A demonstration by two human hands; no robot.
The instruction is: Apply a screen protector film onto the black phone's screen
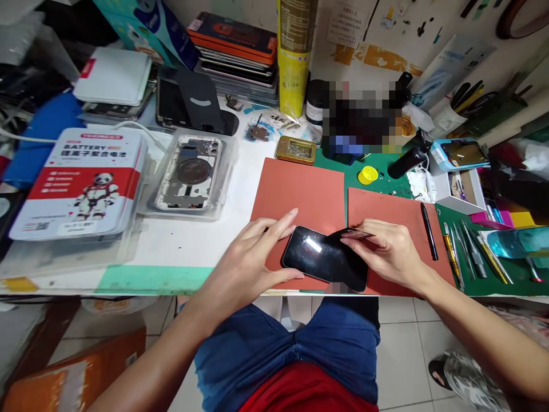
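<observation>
A black smartphone (319,254) lies screen up across two reddish-brown mats, with light glaring off its glass. My left hand (253,252) is at the phone's left end, fingers stretched apart; its thumb is by the lower edge and the other fingers are near the upper left corner. Between the thumb and fingers of my right hand (388,252) is a thin dark flat piece (358,233), tilted over the phone's upper right part. Whether that piece touches the glass I cannot tell.
An opened phone housing (189,171) sits in a clear plastic case on the left, beside a battery box (86,180). Behind the mats are a small gold tin (295,150) and a yellow cap (368,175). A black pen (429,232) and several tweezers (474,252) lie right.
</observation>
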